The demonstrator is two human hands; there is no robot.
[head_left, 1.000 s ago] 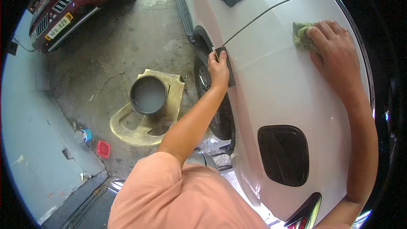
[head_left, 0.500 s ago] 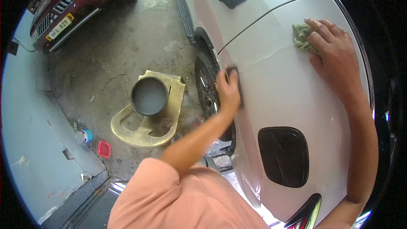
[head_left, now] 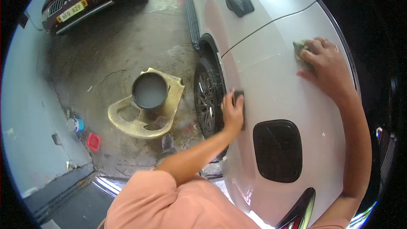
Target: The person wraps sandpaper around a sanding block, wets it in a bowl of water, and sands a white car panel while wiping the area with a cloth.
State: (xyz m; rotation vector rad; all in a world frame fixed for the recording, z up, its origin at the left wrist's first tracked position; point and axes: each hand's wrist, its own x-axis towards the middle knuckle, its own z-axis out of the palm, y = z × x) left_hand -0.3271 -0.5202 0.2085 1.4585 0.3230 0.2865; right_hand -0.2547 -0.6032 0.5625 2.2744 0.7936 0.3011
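Observation:
My left hand (head_left: 232, 109) is closed round a dark flat block (head_left: 240, 97), which lies against the white car's panel (head_left: 271, 85) just above the rear wheel arch. Higher on the same panel, near its far right edge, my right hand (head_left: 326, 65) presses a crumpled green cloth (head_left: 299, 49); both are slightly blurred. Between and below the hands is a black fuel-flap cover (head_left: 278, 150). A thin wet streak shows on the paint left of the cloth.
A dark bucket of grey liquid (head_left: 150, 90) rests on a yellowish plastic stool (head_left: 174, 101) left of the wheel (head_left: 206, 95). A red container (head_left: 93, 142) and a blue-labelled tub (head_left: 75, 124) lie by the wall. A dark red car (head_left: 93, 0) is at the upper left.
My left hand has slid down the panel with the dark block, from beside the door seam to beside the wheel arch. My right hand and the cloth sit slightly lower in view, which has shifted a little.

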